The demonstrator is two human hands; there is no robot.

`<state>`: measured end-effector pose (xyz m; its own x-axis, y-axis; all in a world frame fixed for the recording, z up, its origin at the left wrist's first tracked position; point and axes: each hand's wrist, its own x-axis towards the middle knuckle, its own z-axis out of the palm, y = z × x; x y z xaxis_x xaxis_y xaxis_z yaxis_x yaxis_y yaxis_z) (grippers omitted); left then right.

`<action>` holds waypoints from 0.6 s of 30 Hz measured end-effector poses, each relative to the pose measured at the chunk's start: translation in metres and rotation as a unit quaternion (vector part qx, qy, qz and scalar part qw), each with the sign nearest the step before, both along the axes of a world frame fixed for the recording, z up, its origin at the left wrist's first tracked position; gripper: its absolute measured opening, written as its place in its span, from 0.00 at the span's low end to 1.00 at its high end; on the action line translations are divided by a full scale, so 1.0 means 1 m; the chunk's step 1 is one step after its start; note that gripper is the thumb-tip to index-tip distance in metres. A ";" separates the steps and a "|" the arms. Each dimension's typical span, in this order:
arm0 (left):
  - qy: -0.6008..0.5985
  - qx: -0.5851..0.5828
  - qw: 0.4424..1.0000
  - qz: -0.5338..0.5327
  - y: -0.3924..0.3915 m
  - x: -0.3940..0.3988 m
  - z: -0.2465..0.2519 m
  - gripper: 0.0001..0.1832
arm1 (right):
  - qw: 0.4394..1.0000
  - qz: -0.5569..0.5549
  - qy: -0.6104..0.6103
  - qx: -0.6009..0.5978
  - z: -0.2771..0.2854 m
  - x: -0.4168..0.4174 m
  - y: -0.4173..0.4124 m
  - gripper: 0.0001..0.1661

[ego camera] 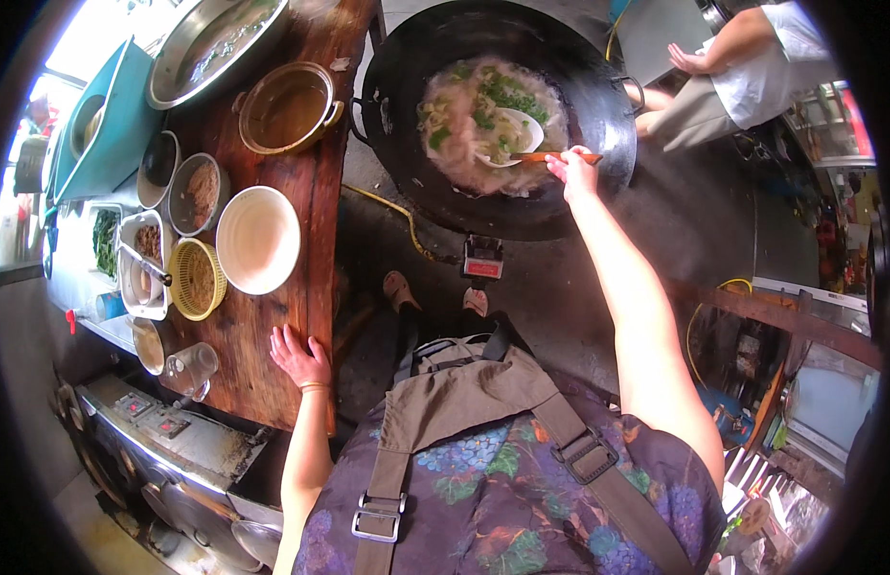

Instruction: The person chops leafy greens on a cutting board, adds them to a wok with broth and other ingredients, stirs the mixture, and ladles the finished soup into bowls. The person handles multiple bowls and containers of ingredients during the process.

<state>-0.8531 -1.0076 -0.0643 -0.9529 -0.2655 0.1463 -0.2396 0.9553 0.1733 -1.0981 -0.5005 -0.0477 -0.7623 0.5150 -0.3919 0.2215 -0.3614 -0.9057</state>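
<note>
Before me stands a large black wok (416, 205) with a pale, steaming broth (456, 162) and chopped greens (508, 92) in it. My right hand (576, 172) grips the wooden handle (535, 156) of a ladle whose white bowl (529, 128) rests in the broth. My left hand (301, 359) lies palm down near the edge of the wooden table (287, 309), fingers apart and holding nothing. A large white bowl (259, 241) sits just beyond that hand, beside a yellow plastic basket (198, 280) of brown, crumbly food.
Nearby are a two-handled pot (287, 144), a wide metal basin (157, 90), a glass jug (193, 366) and a metal bowl (219, 205). A co-worker (757, 79) is beyond the wok at right. A yellow hose (387, 205) runs to a burner box (483, 259) below the wok.
</note>
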 end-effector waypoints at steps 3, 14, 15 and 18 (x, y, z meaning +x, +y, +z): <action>-0.002 0.001 1.000 0.002 0.002 -0.001 0.002 0.30 | 0.997 0.053 0.028 0.057 0.009 0.007 0.001 0.06; 0.005 -0.002 1.000 -0.008 -0.001 0.001 -0.001 0.31 | 0.715 0.293 0.130 0.621 0.025 0.025 -0.006 0.08; 0.006 -0.002 1.000 -0.009 -0.002 0.000 -0.001 0.31 | 0.695 0.298 0.128 0.641 0.022 0.026 -0.003 0.09; 0.005 0.000 1.000 -0.010 -0.001 -0.001 -0.001 0.31 | 0.688 0.280 0.116 0.660 0.014 0.027 -0.002 0.10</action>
<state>-0.8540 -1.0090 -0.0650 -0.9564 -0.2473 0.1553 -0.2198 0.9597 0.1750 -1.0714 -0.5028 -0.0336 -0.9488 -0.0940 0.3015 -0.2148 0.8920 -0.3977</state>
